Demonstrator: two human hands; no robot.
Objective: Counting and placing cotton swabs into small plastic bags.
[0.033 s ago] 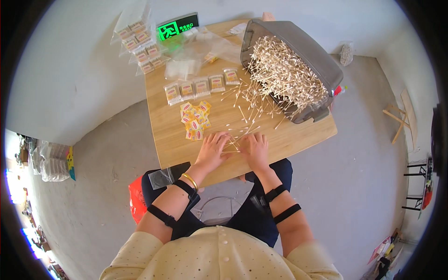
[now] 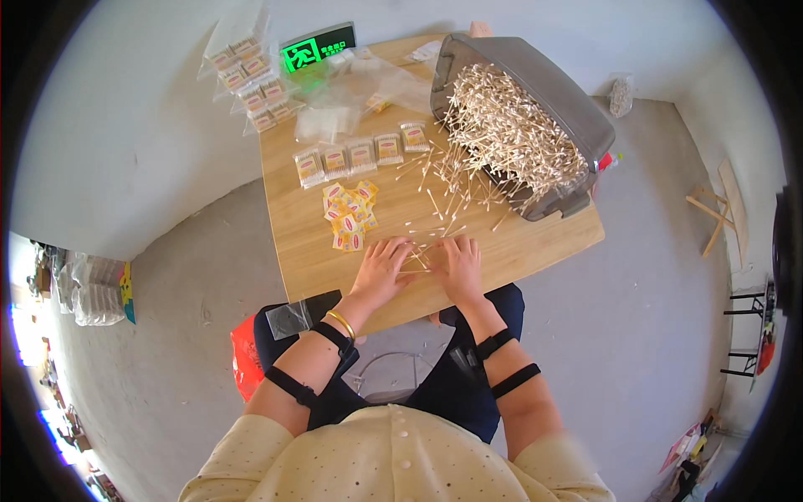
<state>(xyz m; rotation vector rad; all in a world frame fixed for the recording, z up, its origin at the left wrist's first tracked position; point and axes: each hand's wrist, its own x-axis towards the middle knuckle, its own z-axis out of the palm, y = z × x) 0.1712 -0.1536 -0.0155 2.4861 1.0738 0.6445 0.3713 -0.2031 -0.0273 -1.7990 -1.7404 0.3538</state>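
Head camera: on the tabletop (image 2: 293, 230), our left hand (image 2: 383, 266) and right hand (image 2: 459, 266) curl around loose cotton swabs (image 2: 414, 272) lying between them; whether either pinches any, we cannot tell. Beyond, we see yellow-and-white cards (image 2: 350, 219) and a tipped grey bin (image 2: 548, 96).

Sign (image 2: 318, 50) at the back of the desk (image 2: 293, 251): dark panel, running-figure pictogram on lit green, line of green characters to its right. Loose cards (image 2: 350, 219) in a pile: yellow and white, red oval mark; print too small to read. Five swab packs (image 2: 388, 149) in a row: yellowish labels, fine print unreadable. Bagged packs (image 2: 253, 79) stacked at back left: yellowish labels too, text unresolved.
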